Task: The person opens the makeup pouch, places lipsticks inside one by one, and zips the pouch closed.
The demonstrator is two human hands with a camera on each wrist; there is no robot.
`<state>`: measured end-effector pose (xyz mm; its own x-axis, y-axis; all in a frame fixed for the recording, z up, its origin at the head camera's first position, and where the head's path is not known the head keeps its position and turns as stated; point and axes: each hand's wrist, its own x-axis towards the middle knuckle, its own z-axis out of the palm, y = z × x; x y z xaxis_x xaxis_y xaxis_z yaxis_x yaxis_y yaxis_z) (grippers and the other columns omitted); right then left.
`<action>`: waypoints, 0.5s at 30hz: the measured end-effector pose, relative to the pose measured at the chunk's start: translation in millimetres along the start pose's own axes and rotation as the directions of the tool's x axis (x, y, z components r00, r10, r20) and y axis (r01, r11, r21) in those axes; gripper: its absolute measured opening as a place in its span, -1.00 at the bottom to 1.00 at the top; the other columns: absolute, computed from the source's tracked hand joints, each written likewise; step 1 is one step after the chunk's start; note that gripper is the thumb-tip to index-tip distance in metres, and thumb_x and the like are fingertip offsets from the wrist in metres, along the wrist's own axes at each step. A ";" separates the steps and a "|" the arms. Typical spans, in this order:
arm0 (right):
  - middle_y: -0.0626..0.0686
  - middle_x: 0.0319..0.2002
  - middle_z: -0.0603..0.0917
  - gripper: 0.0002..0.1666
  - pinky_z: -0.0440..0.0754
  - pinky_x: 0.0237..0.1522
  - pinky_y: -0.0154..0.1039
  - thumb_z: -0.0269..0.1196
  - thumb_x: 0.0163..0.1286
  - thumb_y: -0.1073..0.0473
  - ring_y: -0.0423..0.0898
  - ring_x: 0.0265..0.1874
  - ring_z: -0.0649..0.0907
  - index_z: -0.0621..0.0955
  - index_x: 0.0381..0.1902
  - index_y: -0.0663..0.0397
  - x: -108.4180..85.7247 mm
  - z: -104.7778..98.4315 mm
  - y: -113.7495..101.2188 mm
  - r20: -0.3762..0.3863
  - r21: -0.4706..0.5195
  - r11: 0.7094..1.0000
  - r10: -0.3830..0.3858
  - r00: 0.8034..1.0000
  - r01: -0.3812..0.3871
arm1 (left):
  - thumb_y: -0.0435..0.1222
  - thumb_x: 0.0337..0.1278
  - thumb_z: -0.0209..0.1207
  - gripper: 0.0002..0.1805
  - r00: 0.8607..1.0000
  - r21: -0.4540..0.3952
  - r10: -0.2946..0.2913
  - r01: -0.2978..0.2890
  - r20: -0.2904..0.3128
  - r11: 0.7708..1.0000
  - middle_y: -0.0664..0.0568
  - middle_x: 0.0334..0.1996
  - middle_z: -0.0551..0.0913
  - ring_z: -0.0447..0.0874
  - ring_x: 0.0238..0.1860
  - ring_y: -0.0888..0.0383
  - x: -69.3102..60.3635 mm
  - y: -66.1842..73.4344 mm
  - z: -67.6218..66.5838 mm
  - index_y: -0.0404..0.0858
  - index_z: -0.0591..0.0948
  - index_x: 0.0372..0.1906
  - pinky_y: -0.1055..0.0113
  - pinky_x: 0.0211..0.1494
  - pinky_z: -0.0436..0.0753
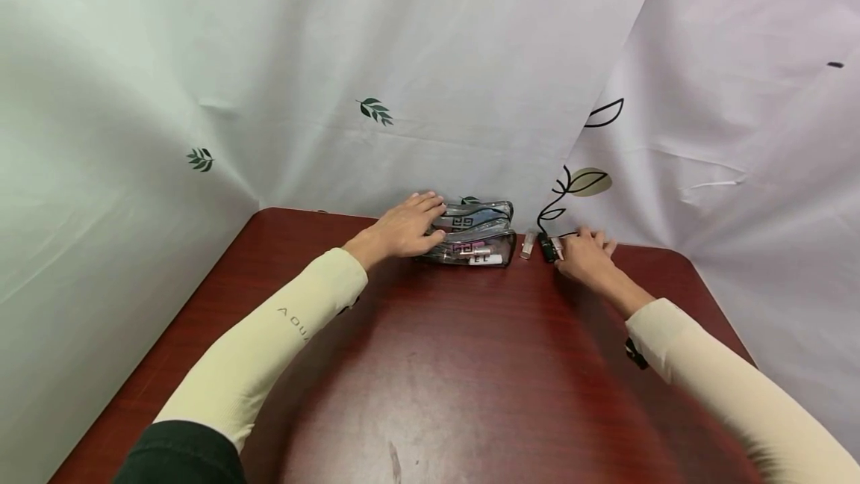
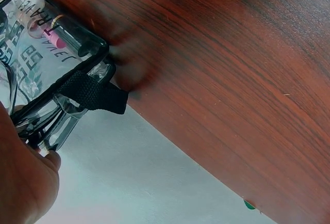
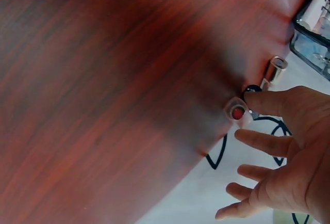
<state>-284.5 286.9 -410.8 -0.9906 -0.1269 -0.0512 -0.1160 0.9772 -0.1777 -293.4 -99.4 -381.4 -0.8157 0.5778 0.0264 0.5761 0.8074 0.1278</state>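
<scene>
A clear pouch with black trim (image 1: 500, 249) (image 2: 31, 61) stands at the table's back edge, small cosmetics inside. My left hand (image 1: 406, 226) (image 2: 23, 177) rests on its left end, fingers extended over the top. To the pouch's right, a clear tube (image 1: 528, 245) (image 3: 275, 72) and a black tube (image 1: 547, 248) stand side by side. My right hand (image 1: 587, 258) (image 3: 289, 157) has thumb and index finger at either side of another clear tube with a red centre (image 3: 237, 113), pinching it beside the black one; the other fingers are spread.
The reddish-brown wooden table (image 1: 430, 364) ends just behind the pouch and tubes. White cloth with leaf prints (image 1: 470, 95) hangs along the back and both sides. A black strap (image 2: 95, 94) sticks out from the pouch's end in the left wrist view.
</scene>
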 end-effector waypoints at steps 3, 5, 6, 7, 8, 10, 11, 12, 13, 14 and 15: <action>0.66 0.54 0.32 -0.63 0.00 0.57 0.81 0.36 0.50 0.11 0.77 0.50 0.22 0.58 -0.40 0.30 -0.2 3.0 1.6 0.001 -0.005 1.000 0.011 1.000 -0.011 | 0.08 0.76 -0.12 -0.18 1.000 0.003 0.000 0.000 -0.004 1.000 -0.18 0.86 0.15 -0.04 0.91 -0.15 0.5 0.2 -0.2 -0.32 0.24 0.81 -0.03 0.97 -0.08; 0.67 0.51 0.34 -0.63 0.01 0.57 0.81 0.35 0.52 0.11 0.78 0.48 0.24 0.59 -0.37 0.32 -0.6 4.5 2.4 -0.002 -0.010 1.000 0.013 1.000 -0.013 | 0.09 0.76 -0.11 -0.17 1.000 0.001 0.000 0.000 -0.005 1.000 -0.18 0.85 0.15 -0.04 0.91 -0.15 0.8 0.4 -0.4 -0.32 0.24 0.81 -0.03 0.97 -0.08; 0.67 0.49 0.35 -0.62 0.02 0.57 0.82 0.35 0.53 0.11 0.79 0.47 0.25 0.59 -0.37 0.34 -0.6 5.2 3.1 -0.002 -0.012 1.000 0.013 1.000 -0.013 | 0.09 0.75 -0.11 -0.17 1.000 0.001 0.000 0.000 -0.003 1.000 -0.18 0.86 0.15 -0.04 0.91 -0.14 0.9 0.4 -0.4 -0.32 0.24 0.82 -0.03 0.97 -0.08; 0.68 0.48 0.35 -0.62 0.03 0.57 0.82 0.34 0.53 0.11 0.79 0.46 0.25 0.60 -0.36 0.36 -1.2 5.6 3.3 -0.001 -0.013 1.000 0.013 1.000 -0.013 | 0.09 0.75 -0.11 -0.17 1.000 -0.004 -0.002 0.002 0.000 1.000 -0.18 0.86 0.14 -0.05 0.91 -0.14 1.0 0.3 -0.5 -0.32 0.23 0.82 -0.03 0.98 -0.09; 0.68 0.46 0.36 -0.62 0.03 0.56 0.83 0.33 0.53 0.12 0.79 0.45 0.25 0.60 -0.35 0.37 -1.8 6.0 3.2 -0.003 -0.011 1.000 0.012 1.000 -0.012 | 0.09 0.75 -0.11 -0.17 1.000 -0.005 0.000 0.000 0.000 1.000 -0.18 0.86 0.14 -0.05 0.91 -0.14 1.1 0.3 -0.4 -0.32 0.23 0.82 -0.03 0.98 -0.09; 0.69 0.43 0.37 -0.64 0.05 0.55 0.83 0.32 0.51 0.14 0.79 0.43 0.27 0.61 -0.35 0.38 -2.6 6.8 3.2 -0.010 -0.011 1.000 0.010 1.000 -0.010 | 0.09 0.75 -0.11 -0.17 1.000 -0.005 0.000 0.000 0.001 1.000 -0.18 0.86 0.14 -0.05 0.91 -0.14 1.1 0.3 -0.2 -0.32 0.23 0.82 -0.03 0.97 -0.09; 0.69 0.41 0.39 -0.65 0.05 0.55 0.84 0.32 0.51 0.14 0.79 0.42 0.28 0.61 -0.36 0.37 -3.1 7.2 3.0 -0.012 -0.010 1.000 0.009 1.000 -0.009 | 0.08 0.75 -0.11 -0.17 1.000 -0.003 0.000 0.000 0.002 1.000 -0.18 0.86 0.14 -0.05 0.91 -0.14 1.0 0.5 -0.3 -0.32 0.24 0.82 -0.03 0.97 -0.08; 0.70 0.38 0.41 -0.66 0.05 0.55 0.84 0.31 0.49 0.16 0.79 0.41 0.28 0.61 -0.38 0.36 -3.3 7.5 2.9 -0.015 -0.008 1.000 0.009 1.000 -0.009 | 0.08 0.75 -0.11 -0.17 1.000 -0.001 0.001 -0.001 0.001 1.000 -0.18 0.86 0.14 -0.05 0.91 -0.14 0.9 0.5 -0.2 -0.32 0.24 0.81 -0.03 0.97 -0.08; 0.70 0.37 0.41 -0.68 0.05 0.54 0.84 0.30 0.47 0.17 0.80 0.41 0.28 0.61 -0.38 0.36 -3.7 7.8 2.5 -0.018 -0.005 1.000 0.008 1.000 -0.008 | 0.08 0.75 -0.10 -0.18 1.000 0.000 0.001 -0.001 0.001 1.000 -0.18 0.86 0.14 -0.05 0.91 -0.14 0.9 0.4 -0.1 -0.32 0.24 0.81 -0.03 0.97 -0.08; 0.70 0.35 0.43 -0.69 0.05 0.54 0.84 0.29 0.45 0.18 0.80 0.40 0.29 0.61 -0.40 0.35 -3.6 8.2 2.3 -0.021 -0.003 1.000 0.008 1.000 -0.008 | 0.07 0.76 -0.10 -0.19 1.000 0.004 0.003 -0.003 -0.001 1.000 -0.18 0.86 0.15 -0.04 0.91 -0.14 0.8 0.5 0.0 -0.32 0.24 0.81 -0.04 0.97 -0.07; 0.70 0.33 0.43 -0.71 0.05 0.54 0.84 0.28 0.43 0.19 0.80 0.40 0.29 0.60 -0.41 0.35 -3.4 8.4 2.4 -0.020 -0.003 1.000 0.009 1.000 -0.009 | 0.06 0.76 -0.09 -0.19 1.000 0.004 0.003 -0.003 -0.001 1.000 -0.18 0.86 0.15 -0.04 0.91 -0.14 0.6 0.5 0.0 -0.32 0.24 0.81 -0.03 0.97 -0.07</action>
<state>-280.8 288.3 -419.3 -0.9928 -0.1148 -0.0326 -0.1074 0.9787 -0.1748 -293.6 -98.7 -381.3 -0.8140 0.5802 0.0281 0.5788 0.8060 0.1241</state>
